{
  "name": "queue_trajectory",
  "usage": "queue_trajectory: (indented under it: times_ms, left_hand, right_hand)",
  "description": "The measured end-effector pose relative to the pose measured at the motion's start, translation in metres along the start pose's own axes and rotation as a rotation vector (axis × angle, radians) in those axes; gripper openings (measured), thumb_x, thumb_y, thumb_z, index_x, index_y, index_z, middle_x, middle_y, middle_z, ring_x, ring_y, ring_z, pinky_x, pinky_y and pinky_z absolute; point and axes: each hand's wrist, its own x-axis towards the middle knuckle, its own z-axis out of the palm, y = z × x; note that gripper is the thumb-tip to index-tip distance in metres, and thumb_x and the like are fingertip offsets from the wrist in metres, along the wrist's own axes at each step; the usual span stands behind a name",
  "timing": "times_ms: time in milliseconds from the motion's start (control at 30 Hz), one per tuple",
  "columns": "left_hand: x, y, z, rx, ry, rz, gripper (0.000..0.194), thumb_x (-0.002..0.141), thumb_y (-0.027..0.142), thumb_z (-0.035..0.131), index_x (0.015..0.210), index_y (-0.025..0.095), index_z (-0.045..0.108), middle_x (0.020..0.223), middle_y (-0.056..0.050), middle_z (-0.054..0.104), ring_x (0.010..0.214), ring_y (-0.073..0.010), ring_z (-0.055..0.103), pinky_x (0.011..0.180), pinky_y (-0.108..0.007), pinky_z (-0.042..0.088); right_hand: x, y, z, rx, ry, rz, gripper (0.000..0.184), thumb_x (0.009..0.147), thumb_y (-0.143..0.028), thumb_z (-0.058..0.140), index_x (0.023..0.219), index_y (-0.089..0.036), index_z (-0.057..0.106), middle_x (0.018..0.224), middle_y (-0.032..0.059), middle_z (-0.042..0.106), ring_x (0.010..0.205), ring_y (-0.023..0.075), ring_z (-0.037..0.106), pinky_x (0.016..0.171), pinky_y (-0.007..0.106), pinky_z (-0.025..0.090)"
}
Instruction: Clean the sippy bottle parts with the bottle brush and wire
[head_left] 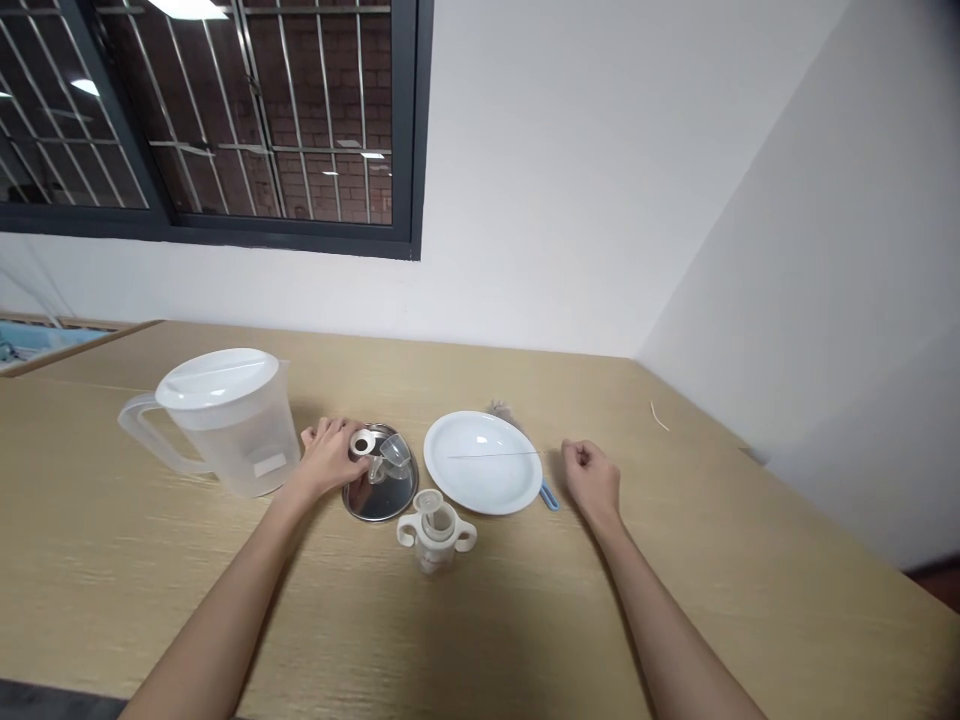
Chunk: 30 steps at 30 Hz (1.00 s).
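My left hand point(328, 458) is over the left edge of a round shiny metal tray point(369, 508), its thumb and fingers closed around a white ring-shaped cap point(363, 442) with a dark hole. Beside the cap on the tray lie clear plastic parts point(394, 455). My right hand point(591, 482) is closed at the right of a white oval plate point(480, 480). A thin straight wire-like rod point(495, 456) reaches from that hand across the plate; its gripped end is hidden. In front stands a small two-handled cup point(435, 540), with a translucent round piece point(428, 502) at its mouth.
A translucent lidded pitcher point(240, 440) stands left of my left hand. Partly hidden by the plate is a brush with a blue handle point(550, 495) and greyish bristles point(499, 409). A thin pale strip point(659, 416) lies at the right. Walls bound the wooden table point(337, 620) behind and right.
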Motion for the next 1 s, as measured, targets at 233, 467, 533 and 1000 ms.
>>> queue_trajectory:
  times_ms: [233,467,533,1000]
  left_hand:
    - [-0.004,-0.003,-0.006,-0.064,0.096,-0.035,0.031,0.079,0.040,0.061,0.104,0.022,0.061,0.110,-0.009,0.061,0.106,-0.0314,0.052,0.088,-0.044,0.036]
    - [-0.006,-0.003,0.002,-0.207,0.268,-0.089,0.031,0.083,0.030,0.060,0.112,0.020,0.057,0.111,-0.010,0.058,0.104,-0.0273,0.058,0.087,-0.037,0.044]
    - [-0.007,-0.003,0.004,-0.212,0.314,-0.102,0.032,0.084,0.027,0.060,0.115,0.021,0.057,0.114,-0.010,0.057,0.106,-0.0274,0.057,0.088,-0.037,0.044]
    - [-0.009,0.003,0.000,-0.122,0.344,-0.242,0.030,0.086,0.026,0.060,0.115,0.019,0.055,0.111,-0.011,0.055,0.100,-0.0283,0.057,0.079,-0.036,0.047]
  right_hand:
    - [-0.008,-0.029,-0.023,0.014,0.187,0.007,0.040,0.084,-0.053,0.048,0.064,-0.019,0.054,0.054,-0.0022,0.049,0.053,0.0135,0.044,0.056,0.026,0.035]
    - [-0.026,-0.143,-0.025,0.102,-0.073,-0.354,0.033,0.087,-0.050,0.056,0.082,-0.019,0.063,0.073,0.0032,0.064,0.067,0.0171,0.058,0.064,0.026,0.044]
    - [-0.029,-0.183,-0.014,0.068,-0.332,-0.598,0.027,0.090,-0.044,0.055,0.089,-0.020,0.066,0.086,0.0058,0.067,0.082,0.0196,0.060,0.078,0.031,0.046]
    - [-0.046,-0.246,0.114,-0.530,-1.000,-1.122,0.048,0.073,-0.037,0.080,0.119,-0.033,0.065,0.127,0.0103,0.047,0.118,0.0323,0.039,0.096,0.047,0.031]
